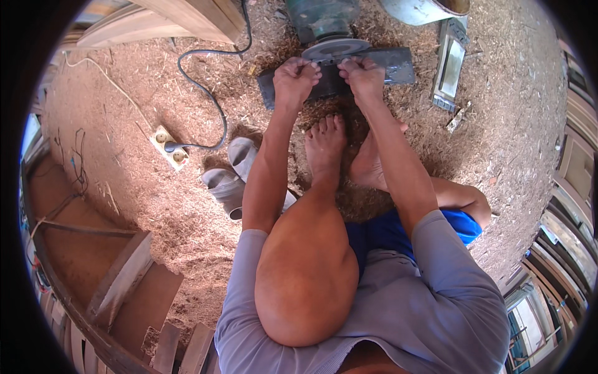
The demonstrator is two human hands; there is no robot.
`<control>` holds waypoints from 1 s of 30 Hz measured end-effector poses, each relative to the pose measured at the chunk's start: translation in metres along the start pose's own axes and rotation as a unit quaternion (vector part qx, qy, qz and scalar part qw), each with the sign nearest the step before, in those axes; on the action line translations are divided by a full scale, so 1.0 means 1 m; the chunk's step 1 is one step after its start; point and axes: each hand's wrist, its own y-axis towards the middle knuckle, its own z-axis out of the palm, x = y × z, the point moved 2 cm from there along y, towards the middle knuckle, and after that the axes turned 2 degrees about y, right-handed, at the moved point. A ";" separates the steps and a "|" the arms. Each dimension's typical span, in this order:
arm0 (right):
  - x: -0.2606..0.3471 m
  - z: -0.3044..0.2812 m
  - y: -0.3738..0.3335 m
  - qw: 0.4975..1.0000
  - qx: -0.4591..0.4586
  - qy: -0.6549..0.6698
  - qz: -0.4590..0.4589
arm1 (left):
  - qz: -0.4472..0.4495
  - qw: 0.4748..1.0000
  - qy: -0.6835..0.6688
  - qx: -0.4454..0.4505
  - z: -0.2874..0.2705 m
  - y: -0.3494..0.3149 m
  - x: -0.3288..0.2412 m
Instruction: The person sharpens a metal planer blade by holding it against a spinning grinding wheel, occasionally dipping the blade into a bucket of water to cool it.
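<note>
While this person sits low on the shavings-covered ground [511, 112], one knee up and the other leg folded out, both bare hands are right up at a grinding wheel [336, 49]. It's a grey disc on a green machine body [321, 19] near the top of the view, and a dark flat plate [398, 67] sits at its near edge, poking out past the hands on both sides.

Left hand [297, 80] is curled, fingertips bunched by the left part of the disc's near edge. Right hand [363, 76] mirrors it on the right, thumb and fingers drawn in close. Looks like a pinch on both, but honestly I can't tell what's between the fingers, or if they touch the wheel.

Bare feet [325, 149] are just below the plate, between the forearms. Off to the left there's a pair of grey sandals [224, 186], then a pale socket strip [168, 148] with a black cable [215, 103] plugged in, looping up past some stacked timber [168, 22]. Over on the right, a long metal tool [450, 65] lies on the shavings near a whitish round container [417, 11].
</note>
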 end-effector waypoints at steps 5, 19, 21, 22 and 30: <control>-0.002 0.003 -0.002 1.000 0.006 -0.018 -0.008 | 0.007 0.999 -0.046 -0.018 -0.005 0.000 0.005; -0.004 -0.003 0.003 1.000 0.012 0.019 0.007 | -0.003 1.000 -0.026 -0.009 0.002 0.001 -0.001; -0.004 -0.004 0.003 1.000 0.012 0.018 0.010 | -0.006 1.000 -0.026 -0.008 0.004 0.001 -0.001; -0.004 -0.005 0.003 1.000 0.011 0.020 0.011 | -0.006 1.000 -0.024 -0.008 0.004 0.002 -0.001; -0.001 -0.006 0.002 1.000 0.003 0.025 0.018 | -0.013 1.000 0.001 -0.006 0.006 0.006 0.002</control>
